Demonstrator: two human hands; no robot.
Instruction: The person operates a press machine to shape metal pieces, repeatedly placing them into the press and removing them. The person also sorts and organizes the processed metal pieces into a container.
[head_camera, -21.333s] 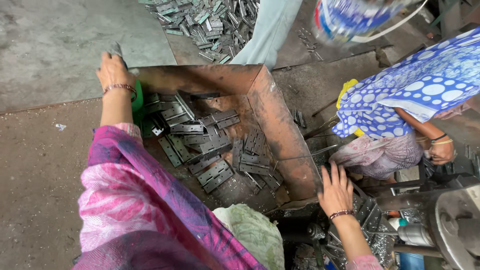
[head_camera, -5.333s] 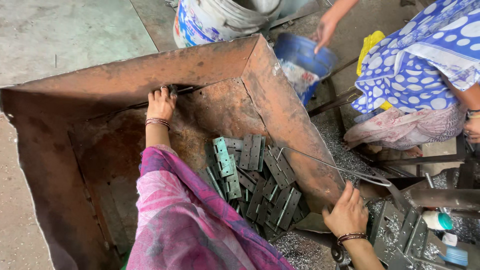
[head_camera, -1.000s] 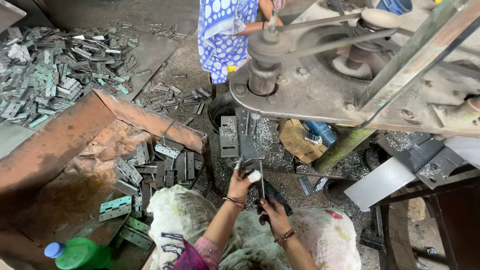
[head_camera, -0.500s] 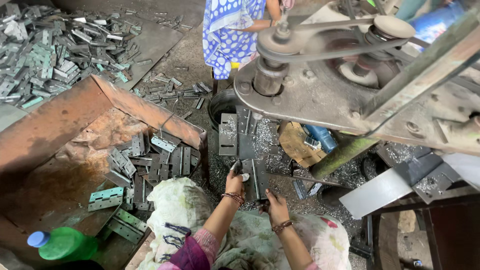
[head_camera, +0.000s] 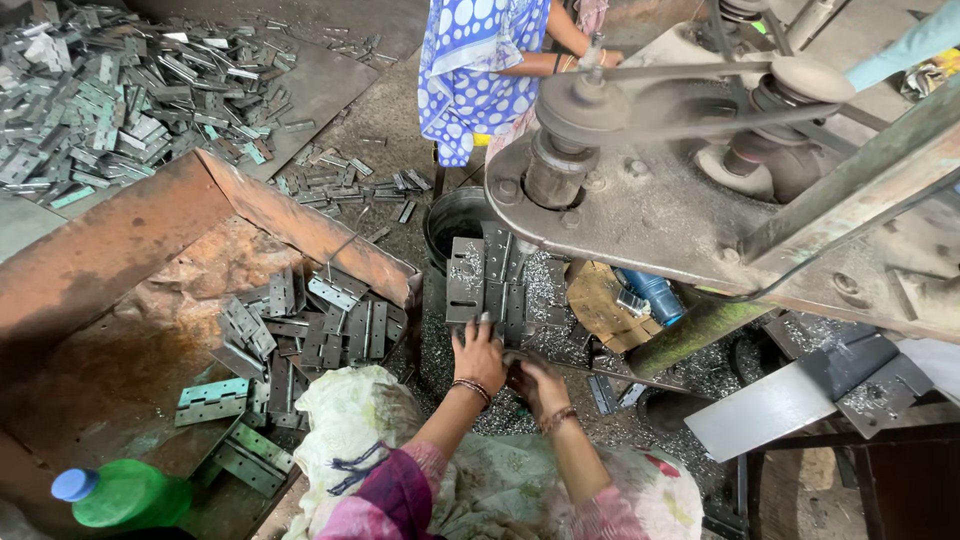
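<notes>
Pressing fingertips onto a flat steel hinge plate (head_camera: 497, 285), the left hand (head_camera: 480, 352) lies spread; the right hand (head_camera: 540, 383), just beside that plate, curls, its grasp hidden. Looks stiff, weighty, sharp-edged: best gripped by its long sides.

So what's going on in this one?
A person seated at a belt-driven machine has both hands at a stack of grey metal hinge plates under its table. The left hand rests on the plates' near edge; the right hand is just beside it. More hinges lie in a rusty tray to the left. Another person in a dotted garment works behind.
</notes>
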